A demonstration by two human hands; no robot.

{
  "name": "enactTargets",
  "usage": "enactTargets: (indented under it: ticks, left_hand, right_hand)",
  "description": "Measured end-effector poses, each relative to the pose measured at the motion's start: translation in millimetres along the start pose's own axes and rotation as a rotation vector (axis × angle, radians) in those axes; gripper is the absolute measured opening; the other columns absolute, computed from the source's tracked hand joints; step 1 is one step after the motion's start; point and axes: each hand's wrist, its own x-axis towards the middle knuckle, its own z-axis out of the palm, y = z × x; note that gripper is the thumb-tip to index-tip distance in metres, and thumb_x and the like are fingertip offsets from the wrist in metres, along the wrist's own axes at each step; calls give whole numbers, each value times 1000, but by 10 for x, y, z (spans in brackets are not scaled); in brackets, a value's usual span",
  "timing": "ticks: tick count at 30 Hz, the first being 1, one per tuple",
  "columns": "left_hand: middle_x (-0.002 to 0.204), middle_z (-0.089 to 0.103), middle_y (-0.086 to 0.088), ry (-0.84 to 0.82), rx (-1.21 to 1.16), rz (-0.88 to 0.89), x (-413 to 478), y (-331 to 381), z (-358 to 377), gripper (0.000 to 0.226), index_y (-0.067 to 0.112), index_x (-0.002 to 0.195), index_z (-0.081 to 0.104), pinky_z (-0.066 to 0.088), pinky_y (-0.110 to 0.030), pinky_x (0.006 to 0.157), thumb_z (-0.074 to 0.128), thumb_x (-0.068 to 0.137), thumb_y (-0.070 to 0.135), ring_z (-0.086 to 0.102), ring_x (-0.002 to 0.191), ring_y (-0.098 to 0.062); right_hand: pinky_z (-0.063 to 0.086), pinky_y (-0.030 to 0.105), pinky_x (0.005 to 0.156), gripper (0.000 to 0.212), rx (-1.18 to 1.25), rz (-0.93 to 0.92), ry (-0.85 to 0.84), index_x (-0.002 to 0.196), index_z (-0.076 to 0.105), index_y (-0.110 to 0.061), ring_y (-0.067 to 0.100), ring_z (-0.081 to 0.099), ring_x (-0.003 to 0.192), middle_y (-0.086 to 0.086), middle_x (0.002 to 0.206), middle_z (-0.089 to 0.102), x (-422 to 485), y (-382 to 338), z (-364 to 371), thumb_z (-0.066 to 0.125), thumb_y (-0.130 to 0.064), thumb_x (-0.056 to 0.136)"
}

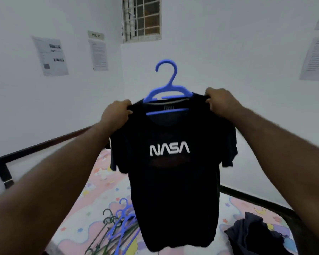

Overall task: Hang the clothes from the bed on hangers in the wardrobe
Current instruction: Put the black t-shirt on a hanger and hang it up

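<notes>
I hold the black NASA T-shirt [170, 172] above the bed [98, 183] on the blue hanger [168, 87], left grip [116, 112] and right grip [219, 102] each pinching a shoulder; hanger's left arm sits outside the collar, so letting go now may drop the shirt.

Dim, bluish cast; wide-angle bending at edges; lower frame perhaps motion-blurred.

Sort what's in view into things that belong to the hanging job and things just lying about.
Job: black T-shirt, blue hanger inside it, left hand and right hand gripping its shoulders, spare hangers and dark clothes heap on the bed.
Lying about: wall papers, sign, barred window.
</notes>
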Motion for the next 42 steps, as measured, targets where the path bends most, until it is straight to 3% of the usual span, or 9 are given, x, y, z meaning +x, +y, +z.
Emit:
enactTargets:
  ticks: [5, 13, 18, 24, 28, 34, 38, 40, 42]
  left_hand:
    - [96, 68, -19, -22, -70, -33, -833, -166, 772, 17, 13, 105, 64, 46, -40, 73, 59, 91, 20, 62, 91, -39]
    - [117, 62, -13, -1017, 64, -218, -4342, -83, 2745, 25, 13, 118, 54, 47, -39, 86, 48, 95, 20, 59, 108, -33]
    - [133, 55, -13, -1392, -28, -223, -5118, 122, 2938, 41, 8, 131, 52, 38, -29, 97, 55, 91, 17, 53, 120, -28]
    - [125, 57, -16, -1321, 40, -197, -5036, 348, 2911, 32, 7, 123, 55, 42, -34, 94, 50, 92, 13, 56, 114, -31]
    - [116, 60, -14, -1072, 116, -213, -4210, 349, 2727, 29, 14, 119, 56, 47, -37, 85, 44, 93, 14, 59, 106, -33]
    - [100, 66, -18, -383, -53, -305, -2837, 397, 1986, 25, 12, 107, 66, 47, -39, 75, 53, 86, 7, 60, 94, -38]
    - [91, 72, -12, -85, -267, -309, -3262, 556, 1684, 23, 10, 95, 72, 40, -29, 68, 59, 80, -3, 63, 86, -30]
    - [95, 74, -8, -156, -309, -335, -3872, 539, 1802, 25, 11, 95, 74, 43, -29, 71, 62, 79, -5, 65, 89, -28]
    - [100, 73, -9, -397, -267, -383, -4520, 415, 1988, 26, 13, 100, 73, 47, -32, 77, 61, 81, 0, 66, 95, -30]
  right_hand:
    - [34, 38, 62, 18, 44, 35, -80, 109, 48, -10, 43, 59, 79, 25, 84, 61, -958, 142, 847, 51, -15, 91]
    - [46, 32, 80, 20, 54, 217, -1044, 110, 60, -23, 29, 62, 109, 7, 116, 66, -4348, 377, 2827, 51, -23, 92]
    - [47, 31, 85, 39, 59, 244, -1226, 130, 57, -25, 27, 60, 114, 5, 124, 65, -5220, 481, 3007, 52, -22, 92]
    - [46, 33, 76, 20, 133, 241, -1177, 108, 63, -17, 32, 63, 100, 12, 107, 68, -5252, 687, 3055, 52, -20, 91]
    - [41, 33, 73, 11, 187, 156, -1036, 100, 58, -12, 33, 61, 101, 16, 110, 65, -4412, 811, 3027, 50, -17, 94]
    - [46, 40, 77, 12, 247, 227, -424, 95, 64, -13, 39, 62, 94, 17, 99, 68, -2940, 757, 2335, 52, -14, 91]
    - [48, 42, 77, 21, 286, 243, -61, 91, 71, -8, 40, 64, 90, 17, 86, 71, -3373, 573, 1982, 52, -3, 83]
    - [51, 43, 81, 22, 308, 306, -158, 97, 72, -10, 38, 67, 90, 16, 93, 73, -4017, 472, 2064, 58, 0, 83]
    - [49, 38, 82, 25, 267, 444, -453, 104, 71, -17, 35, 67, 97, 11, 102, 73, -4694, 364, 2227, 59, -8, 84]
